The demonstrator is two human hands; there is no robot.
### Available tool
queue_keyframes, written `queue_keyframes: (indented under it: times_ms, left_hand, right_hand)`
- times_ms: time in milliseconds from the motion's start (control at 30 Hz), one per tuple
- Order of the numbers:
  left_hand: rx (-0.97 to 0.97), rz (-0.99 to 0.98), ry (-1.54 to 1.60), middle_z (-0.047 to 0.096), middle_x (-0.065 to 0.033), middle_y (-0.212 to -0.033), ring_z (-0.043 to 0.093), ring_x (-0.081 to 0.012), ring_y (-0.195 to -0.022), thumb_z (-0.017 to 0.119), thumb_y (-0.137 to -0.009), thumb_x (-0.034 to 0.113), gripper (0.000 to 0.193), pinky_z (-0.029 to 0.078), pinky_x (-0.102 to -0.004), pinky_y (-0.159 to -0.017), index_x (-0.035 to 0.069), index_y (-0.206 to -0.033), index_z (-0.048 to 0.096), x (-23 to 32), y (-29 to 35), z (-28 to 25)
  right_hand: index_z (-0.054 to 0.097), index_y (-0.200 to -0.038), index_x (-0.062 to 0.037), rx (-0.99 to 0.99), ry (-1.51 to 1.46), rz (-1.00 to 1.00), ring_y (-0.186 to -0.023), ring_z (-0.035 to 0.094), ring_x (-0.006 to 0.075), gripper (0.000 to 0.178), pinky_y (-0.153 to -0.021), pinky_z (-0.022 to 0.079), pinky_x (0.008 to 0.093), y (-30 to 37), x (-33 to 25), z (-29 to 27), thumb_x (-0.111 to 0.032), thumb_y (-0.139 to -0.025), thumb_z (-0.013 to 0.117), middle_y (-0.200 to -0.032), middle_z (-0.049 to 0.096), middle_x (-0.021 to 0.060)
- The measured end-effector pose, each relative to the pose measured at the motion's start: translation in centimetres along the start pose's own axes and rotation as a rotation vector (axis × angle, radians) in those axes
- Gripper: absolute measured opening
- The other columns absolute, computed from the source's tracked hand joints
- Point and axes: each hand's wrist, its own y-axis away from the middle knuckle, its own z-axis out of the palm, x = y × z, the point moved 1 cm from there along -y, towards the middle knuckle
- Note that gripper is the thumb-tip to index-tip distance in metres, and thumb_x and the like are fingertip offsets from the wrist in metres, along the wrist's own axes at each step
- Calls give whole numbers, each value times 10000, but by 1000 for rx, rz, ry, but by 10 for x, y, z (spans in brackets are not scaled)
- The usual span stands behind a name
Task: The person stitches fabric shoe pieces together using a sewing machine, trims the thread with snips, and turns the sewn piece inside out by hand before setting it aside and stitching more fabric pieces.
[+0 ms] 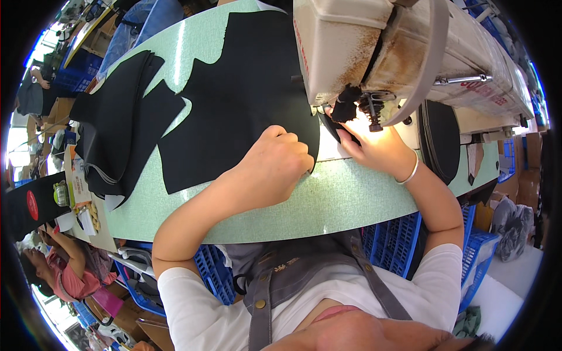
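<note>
A large black fabric piece (234,111) with a notched outline lies flat on the pale green table. At its right edge my left hand (270,167) is closed, its curled fingers pinching the cloth, though the fingertips are mostly hidden. Beneath the head of the white sewing machine (345,47), my right hand (374,146) holds a smaller curved black piece (333,127) between thumb and fingers. The lit needle area is right beside these fingers, and glare with dark machine parts hides some of them.
A stack of black cut pieces (120,117) lies at the table's left. Rounded black pieces (440,140) rest right of my right hand. Blue plastic crates (392,243) stand below the green tabletop (234,225). A co-worker in pink (79,269) is at the far left.
</note>
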Motion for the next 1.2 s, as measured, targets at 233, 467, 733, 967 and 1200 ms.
queue_keyframes:
  times_ms: [233, 467, 733, 967, 1200]
  left_hand:
    - [135, 7, -7, 538, -48, -743, 545, -238, -791, 655, -736, 16, 90, 399, -366, -831, 74, -800, 631, -3, -3, 4]
    - [224, 6, -43, 552, -60, -764, 554, -241, -810, 642, -707, 1, 118, 405, -369, -864, 45, -816, 635, -4, -5, 4]
    - [331, -28, -143, 552, -58, -800, 546, -237, -823, 612, -674, -24, 183, 395, -369, -889, 33, -845, 644, -5, -8, 9]
    - [505, -61, -250, 548, -49, -796, 546, -219, -842, 620, -686, -14, 195, 392, -393, -901, 32, -868, 668, -5, -15, 20]
    - [573, -98, -270, 500, -51, -763, 502, -216, -801, 605, -658, -29, 147, 381, -381, -862, 45, -785, 608, -10, -21, 26]
  right_hand:
    - [626, -1218, -70, 48, 15, -26, -883, 666, 252, 430, -755, 536, 348, -1, 4, 2, -84, -794, 694, -1110, 672, 85]
    - [638, -1187, -71, 58, 17, -43, -875, 660, 253, 401, -756, 536, 348, -2, 7, 4, -84, -791, 700, -1084, 670, 93]
    - [651, -1161, -64, 21, 1, -46, -736, 654, 248, 367, -658, 527, 346, -2, 6, 1, -79, -798, 697, -924, 675, 96]
    - [666, -930, -53, 194, -31, -107, -702, 602, 287, 162, -671, 481, 402, -8, 6, 4, -153, -804, 683, -780, 615, 90]
    - [681, -1071, -29, 98, 0, -68, -818, 672, 265, 274, -735, 533, 356, -9, 2, -10, -61, -799, 675, -968, 695, 114]
